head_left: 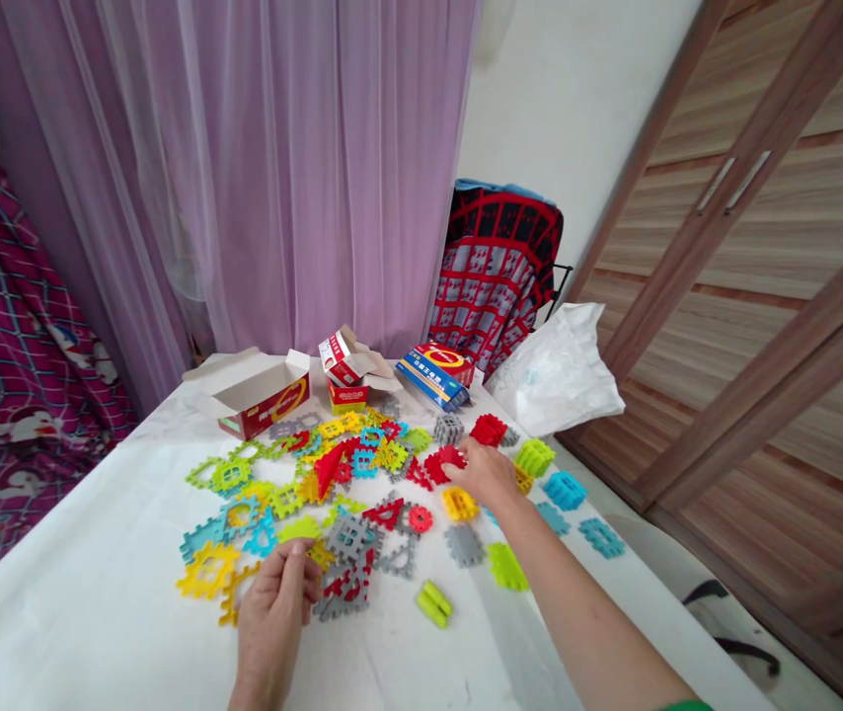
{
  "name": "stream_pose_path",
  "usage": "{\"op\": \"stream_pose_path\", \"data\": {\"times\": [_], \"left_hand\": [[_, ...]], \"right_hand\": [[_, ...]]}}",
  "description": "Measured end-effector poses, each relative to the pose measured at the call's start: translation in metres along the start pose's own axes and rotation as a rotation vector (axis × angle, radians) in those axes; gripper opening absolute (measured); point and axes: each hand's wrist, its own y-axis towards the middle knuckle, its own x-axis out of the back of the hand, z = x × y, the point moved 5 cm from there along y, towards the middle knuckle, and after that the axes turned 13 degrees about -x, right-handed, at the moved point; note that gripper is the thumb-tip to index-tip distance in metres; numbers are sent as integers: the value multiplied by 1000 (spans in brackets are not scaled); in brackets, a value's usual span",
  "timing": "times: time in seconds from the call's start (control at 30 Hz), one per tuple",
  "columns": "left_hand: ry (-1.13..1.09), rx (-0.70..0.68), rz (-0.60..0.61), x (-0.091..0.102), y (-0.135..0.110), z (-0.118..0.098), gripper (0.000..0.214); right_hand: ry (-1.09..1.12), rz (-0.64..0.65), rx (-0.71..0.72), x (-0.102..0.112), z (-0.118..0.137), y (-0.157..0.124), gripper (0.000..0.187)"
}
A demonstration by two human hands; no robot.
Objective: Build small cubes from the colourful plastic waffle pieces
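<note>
My right hand [485, 474] reaches to the far right part of the pile, its fingers closed on a red toothed building-block piece [442, 464]. Just beyond it lies a stack of red pieces [489, 430]. My left hand [278, 597] is at the pile's near edge with its fingers curled in; whatever they may hold is hidden. Beside it are a yellow toothed piece [208, 570] and a grey square piece [352, 536]. A loose heap of yellow, blue, green, red and grey pieces spreads between the hands. An orange-yellow block [460, 504] sits below my right hand.
Open cardboard boxes [273, 403] and a blue box [432, 378] stand at the back. A white plastic bag [559, 370] is at the back right. Green stacked pieces [535, 457], blue pieces [565, 490] and a small green part [434, 603] lie on the white tabletop [111, 553].
</note>
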Motion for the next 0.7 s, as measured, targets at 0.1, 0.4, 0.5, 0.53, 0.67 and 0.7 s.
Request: {"op": "stream_pose_path", "data": {"times": [0.1,0.4,0.5,0.53,0.67,0.7], "left_hand": [[1,0,-1,0,0,0,64],[-6,0,-2,0,0,5,62],[11,-4,-3,0,0,5,62],[20,-8,-4,0,0,4,62],[54,-27,1,-1,-1,0,63],[60,-29,4,-1,-1,-1,63]], "right_hand": [[-52,-9,16,-3,2,5,41],[-141,-12,48,-8,18,0,41],[-157,-16,55,-11,18,0,40],[-157,-16,60,-11,18,0,39],[-139,-6,61,-11,15,1,41],[-122,-6,59,-10,13,2,42]]}}
